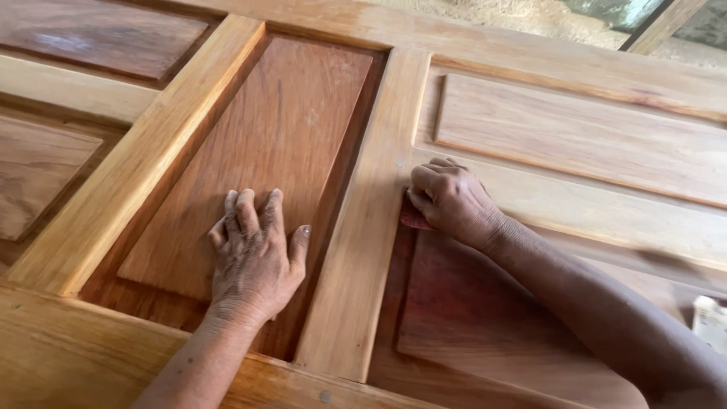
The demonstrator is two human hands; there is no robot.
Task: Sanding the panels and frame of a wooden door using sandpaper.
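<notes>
Two hands on one big wooden panelled door (363,227), and that door fills nearly the whole view, lying flat with its edges cut off on every side. Pale rails and stiles frame darker raised panels. At centre, the reddish-brown panel (265,151) runs from six o'clock up towards twelve. At three o'clock sits a paler panel (583,136), its right end out of view. Down at five o'clock, a redder panel (485,310) is partly covered by the right forearm.

Now the left hand (254,254), just below centre: palm flat on the reddish-brown panel, fingers (246,212) close together pointing to twelve, thumb out to the side. It holds nothing.

The right hand (450,201), just right of centre towards three o'clock, is curled into a fist at the corner where the vertical stile (363,227) meets the redder panel. Its fingers are closed on a small reddish piece (413,220); only an edge shows below the knuckles, so sandpaper or cloth, I cannot tell.

Smallest, at four o'clock on the right edge: a whitish object (712,322), cut off and blurred, not identifiable.
</notes>
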